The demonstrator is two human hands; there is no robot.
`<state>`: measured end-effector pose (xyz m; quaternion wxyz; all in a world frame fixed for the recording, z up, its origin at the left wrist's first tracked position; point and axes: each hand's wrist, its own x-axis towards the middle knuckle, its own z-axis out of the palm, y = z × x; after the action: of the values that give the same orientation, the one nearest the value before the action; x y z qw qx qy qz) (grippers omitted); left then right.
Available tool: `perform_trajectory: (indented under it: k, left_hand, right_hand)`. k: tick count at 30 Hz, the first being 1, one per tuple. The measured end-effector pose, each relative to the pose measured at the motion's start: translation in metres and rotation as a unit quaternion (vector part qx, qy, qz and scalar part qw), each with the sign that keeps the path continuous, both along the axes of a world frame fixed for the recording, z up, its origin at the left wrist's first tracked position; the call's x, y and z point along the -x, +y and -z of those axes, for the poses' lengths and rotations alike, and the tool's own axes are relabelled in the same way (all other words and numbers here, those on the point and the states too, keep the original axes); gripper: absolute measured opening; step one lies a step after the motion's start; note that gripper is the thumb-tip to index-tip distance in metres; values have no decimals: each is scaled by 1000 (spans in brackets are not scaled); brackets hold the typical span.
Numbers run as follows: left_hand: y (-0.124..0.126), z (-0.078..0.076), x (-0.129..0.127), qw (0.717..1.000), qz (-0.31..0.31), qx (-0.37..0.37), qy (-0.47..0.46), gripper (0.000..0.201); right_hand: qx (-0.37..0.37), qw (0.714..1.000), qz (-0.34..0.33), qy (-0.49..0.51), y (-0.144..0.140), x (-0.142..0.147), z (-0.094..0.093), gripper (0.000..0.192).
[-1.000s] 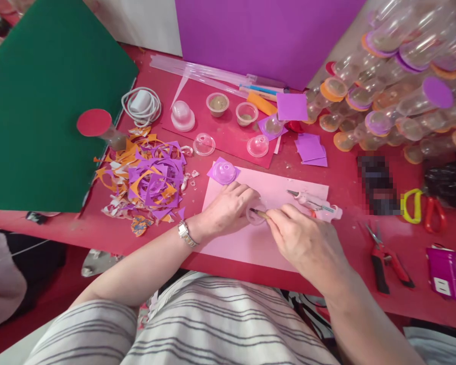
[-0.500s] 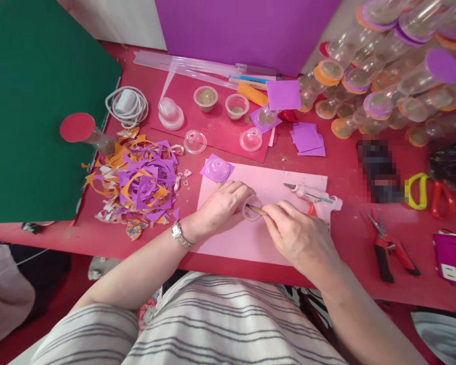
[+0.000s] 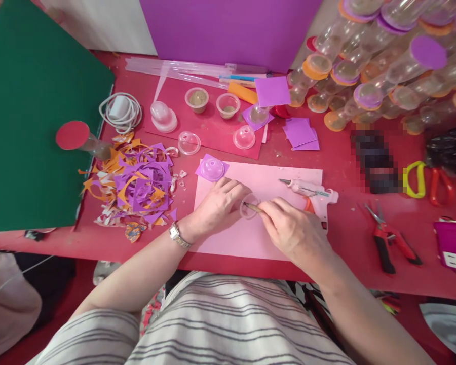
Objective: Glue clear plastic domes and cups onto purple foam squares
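Palm-down left hand (image 3: pixel 221 205) steadying clear cup (image 3: pixel 248 207), right hand (image 3: pixel 289 230) pinching stick (image 3: pixel 253 207)

Grey-striped white garment (image 3: pixel 228 324), bare forearms, metal-banded wristwatch (image 3: pixel 176 235) on left wrist.

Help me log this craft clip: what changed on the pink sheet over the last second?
Almost nothing. The left hand keeps its grip on the small clear plastic ring, and the right hand still holds the thin wooden stick with its tip at the ring. The white glue gun stays lying on the pink sheet. Only the camera view shifted.
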<state>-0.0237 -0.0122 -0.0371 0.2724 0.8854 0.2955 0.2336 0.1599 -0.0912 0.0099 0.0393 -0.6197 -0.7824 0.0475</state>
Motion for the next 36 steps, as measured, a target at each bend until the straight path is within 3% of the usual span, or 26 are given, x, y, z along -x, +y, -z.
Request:
perform_trajectory:
  k: [5, 18, 25, 31, 34, 36]
  left_hand:
    - [1, -1, 0, 1000, 3, 7, 3, 16]
    - [0, 1, 0, 1000, 2, 26, 2, 18]
    - [3, -3, 3, 990, -13, 115, -82, 46]
    - [2, -9, 7, 942, -27, 228, -247, 61]
    - [-2, -11, 5, 893, -33, 318, -318, 58]
    - [-5, -11, 2, 844, -26, 383, -375, 57]
  right_hand:
    - [-34, 998, 2, 46, -1, -3, 8, 19]
    - [25, 989, 31, 139, -1, -8, 17, 28]
    - [39, 966, 44, 250, 0, -8, 21, 25]
    - [63, 919, 32, 389, 4, -5, 17, 26]
    - [81, 884, 52, 458, 5, 3, 21, 30]
    - [95, 857, 66, 502, 6, 9, 26, 30]
